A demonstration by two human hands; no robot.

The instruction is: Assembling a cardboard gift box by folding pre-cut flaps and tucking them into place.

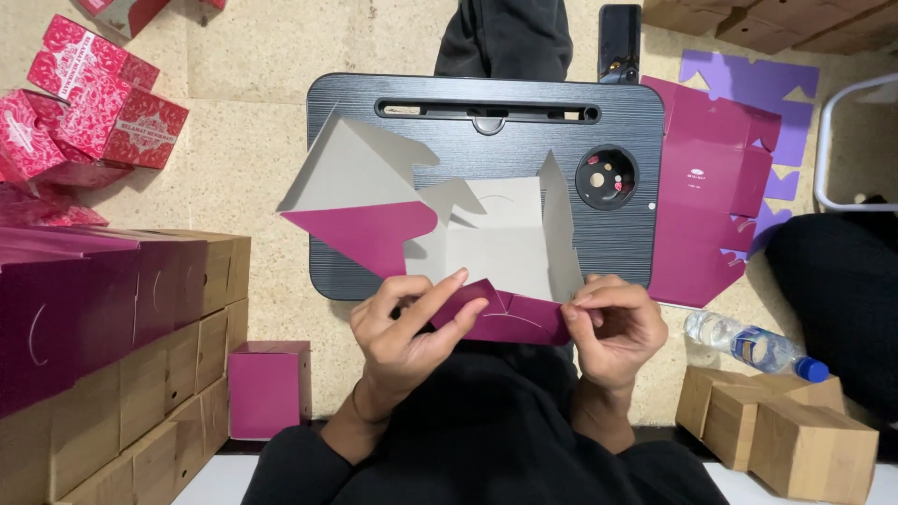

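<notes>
1. The left hand (407,323) lies with fingers stretched across a folded magenta flap, thumb under it, pressing the flap of the unfolded box blank (486,248).
2. The right hand (613,323) is curled, thumb and fingertips pinching the same flap at its right end.
3. The box blank, magenta outside and pale grey inside, is partly opened; its near edge is in both hands and the rest rests on the lap desk (486,140), with one pointed panel hanging over the desk's left edge.
4. The lap desk is one black, wood-grained tray with a long slot along its far edge and a round cup recess (606,178) holding a few small specks.
5. It stands on a beige speckled tile floor (253,150); the person sits on the floor, dark-clothed legs under the desk.
6. One stack of flat magenta blanks (711,187) lies just right of the desk, over a purple sheet (748,79).
7. One plastic water bottle (753,344) with a blue cap lies on its side near the right hand.
8. One small folded magenta box (268,388) stands left of the left arm, beside a row of folded boxes (122,318).
9. About five red patterned boxes (94,103) sit at the far left.
10. One dark phone (619,42) lies beyond the desk.
</notes>
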